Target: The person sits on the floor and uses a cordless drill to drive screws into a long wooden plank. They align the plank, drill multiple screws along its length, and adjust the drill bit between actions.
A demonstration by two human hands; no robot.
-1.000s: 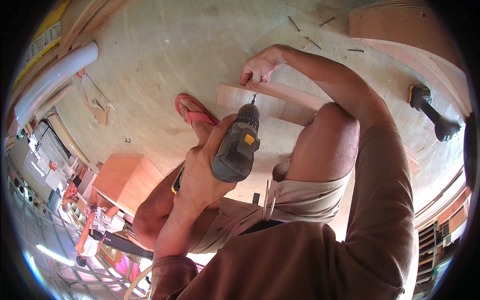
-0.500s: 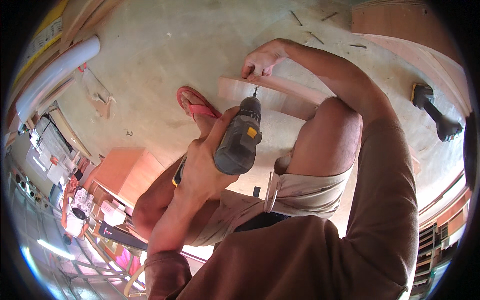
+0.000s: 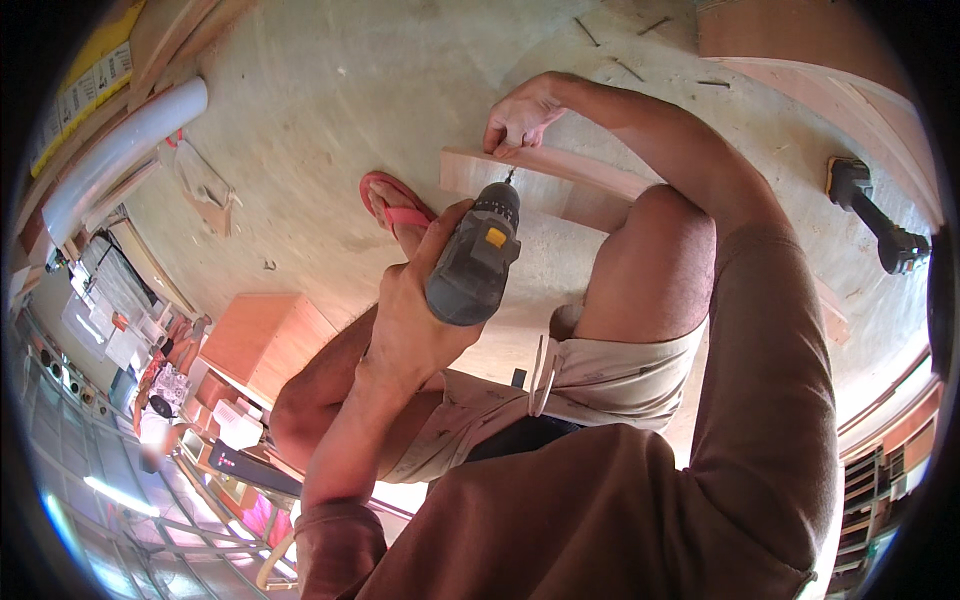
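Note:
My left hand (image 3: 412,322) is wrapped round the grip of a dark grey cordless drill (image 3: 470,275) with a yellow patch. From its chuck a thin dark bit (image 3: 511,177) points away from me, toward the top edge of a pale wooden board (image 3: 585,207). Whether the tip touches the wood I cannot tell. On that same far edge, close to the bit, the curled fingers of my right hand (image 3: 524,118) pinch the board. The board stands on edge, its right end against my bent right knee. Anything small under the fingertips is hidden.
A second cordless tool (image 3: 872,215) lies on the floor at right. Several nails (image 3: 627,69) are scattered near a curved wooden piece (image 3: 815,40). At left are a clear plastic roll (image 3: 130,150), a wooden box (image 3: 262,340) and, farther off, another person (image 3: 155,420).
The drill and my left hand have shifted slightly away from me, tilting a little. My right hand keeps its hold on the board. The whole view has swung slightly.

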